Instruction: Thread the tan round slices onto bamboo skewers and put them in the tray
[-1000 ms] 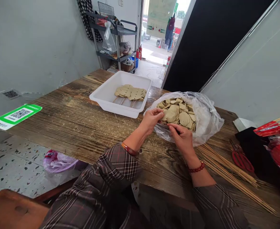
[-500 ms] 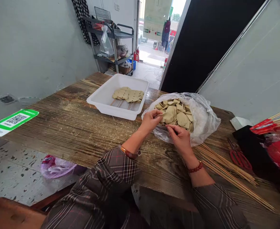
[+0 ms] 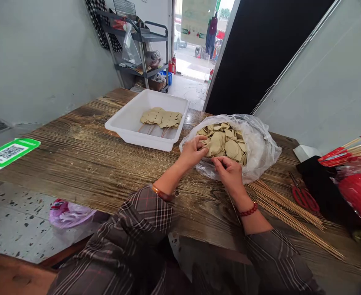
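My left hand (image 3: 193, 153) is at the near left edge of a clear plastic bag (image 3: 262, 149) full of thin, flat tan slices (image 3: 234, 149). Its bent fingers and thumb close on a slice at the edge of the pile. My right hand (image 3: 230, 174) is just to the right, thumb and forefinger pinched together around a thin wooden skewer (image 3: 235, 208), whose shaft runs back beside the wrist. The skewer's tip is hard to make out near the slices. In a white plastic tray (image 3: 128, 133) lie threaded tan slices (image 3: 160, 117) on skewers.
Loose bamboo skewers (image 3: 294, 217) lie right of my right arm. Beyond them are red-handled scissors (image 3: 305, 198) and a black box (image 3: 322, 184) with red-wrapped chopsticks (image 3: 337, 153). A green QR card (image 3: 10, 153) is at the table's left. A grey cart (image 3: 152, 37) stands behind.
The view has shifted slightly, so the scene sits a little higher and further left. My left fingers have moved slightly on the slices; my right hand keeps its pinch.
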A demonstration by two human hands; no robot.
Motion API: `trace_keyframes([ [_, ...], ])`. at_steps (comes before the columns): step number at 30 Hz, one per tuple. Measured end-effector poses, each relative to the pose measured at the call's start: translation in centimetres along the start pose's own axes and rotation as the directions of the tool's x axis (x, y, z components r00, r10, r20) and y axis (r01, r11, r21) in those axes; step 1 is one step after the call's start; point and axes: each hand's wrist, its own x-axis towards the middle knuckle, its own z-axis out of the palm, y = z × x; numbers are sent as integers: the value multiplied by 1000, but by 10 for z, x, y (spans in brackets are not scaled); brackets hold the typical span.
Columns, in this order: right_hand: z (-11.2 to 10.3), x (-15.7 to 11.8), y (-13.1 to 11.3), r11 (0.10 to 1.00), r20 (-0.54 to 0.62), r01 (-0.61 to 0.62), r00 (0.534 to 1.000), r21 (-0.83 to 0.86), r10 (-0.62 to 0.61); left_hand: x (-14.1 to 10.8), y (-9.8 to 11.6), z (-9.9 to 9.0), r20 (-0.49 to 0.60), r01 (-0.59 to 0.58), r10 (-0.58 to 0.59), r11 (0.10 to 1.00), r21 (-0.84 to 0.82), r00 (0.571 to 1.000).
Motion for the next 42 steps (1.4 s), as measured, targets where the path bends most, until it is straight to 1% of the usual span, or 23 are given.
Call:
trace_keyframes([
  [2, 0, 0, 0, 1000, -14, -8, 1000, 4, 8, -2, 1, 2, 45, -7, 7, 1000, -6, 999],
  [4, 0, 0, -1, 1000, -24, -12, 1000, 17, 12, -3, 1, 3, 73, 8, -4, 999, -52, 997],
  [6, 0, 0, -2, 999, -34, -19, 999, 33, 20, -4, 1, 4, 76, 65, -53, 984, -166, 996],
  [9, 2, -1, -6, 997, -45, -41, 998, 67, 44, -5, 0, 4, 75, 184, -168, 911, -369, 983],
  [11, 3, -2, -8, 996, -38, -45, 998, 79, 48, -7, 0, 5, 92, 242, -224, 866, -437, 970],
  [13, 4, -2, -9, 997, -26, -32, 999, 69, 33, -8, 0, 7, 136, 277, -242, 849, -450, 961],
  [15, 6, -2, -10, 999, -10, -9, 1000, 50, 10, -9, -1, 7, 173, 278, -225, 863, -421, 959],
  [16, 7, -2, -9, 999, 3, 0, 1000, 46, 0, -9, -1, 6, 170, 266, -214, 877, -401, 962],
  [18, 8, -2, -9, 999, 31, 5, 1000, 46, -6, -7, -1, 3, 110, 227, -201, 903, -363, 973],
  [21, 11, -3, -9, 998, 53, 4, 999, 58, -7, -2, 0, -4, -24, 170, -189, 924, -344, 982],
  [23, 12, -4, -9, 998, 47, 16, 999, 56, -18, 0, 0, -7, -56, 145, -175, 927, -346, 983],
  [27, 13, -2, -8, 998, 32, 36, 999, 45, -37, 0, -2, -4, -18, 153, -169, 931, -332, 985],
  [33, 12, 2, -8, 998, -24, 45, 999, 38, -44, -6, -3, 8, 96, 203, -184, 947, -248, 978],
  [35, 8, 4, -9, 998, -36, 37, 999, 49, -35, -6, -2, 7, 94, 191, -173, 955, -227, 980],
  [37, 3, 7, -8, 997, -73, 12, 997, 77, -6, -4, -1, 4, 46, 153, -147, 968, -200, 988],
  [39, -6, 11, -5, 993, -149, -26, 988, 113, 43, 0, -3, 0, -24, 102, -106, 987, -127, 994],
  [40, -10, 13, -2, 990, -194, -41, 979, 132, 66, 2, -3, -1, -47, 75, -78, 996, -55, 996],
  [42, -18, 18, 3, 981, -285, -55, 953, 183, 107, 7, -5, -1, -66, 12, -2, 988, 152, 998],
])
